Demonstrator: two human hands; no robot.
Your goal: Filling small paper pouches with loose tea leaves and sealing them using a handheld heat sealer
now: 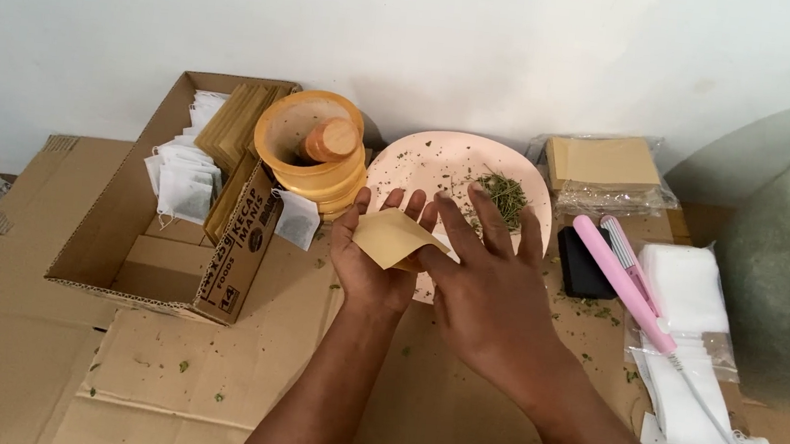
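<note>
Flattened cardboard (pixel 207 368) covers the floor below a white wall. At centre, the left hand (pixel 373 266) lies palm up, cupping a small tan envelope (pixel 391 239); the right hand (pixel 485 289) pinches its corner at three o'clock. Both sit over the near rim of a pink plate (pixel 420 162) with dried leaves (pixel 504 196) at twelve o'clock. At ten o'clock stands a yellow grinder (pixel 317 152), beside a box (pixel 171 239) of teabags (pixel 184 187). A pink sealer (pixel 623 283) lies at three o'clock. As I judge it, the loosely held envelope could slip or crumple, and a nudge against the plate could scatter leaves.
</note>
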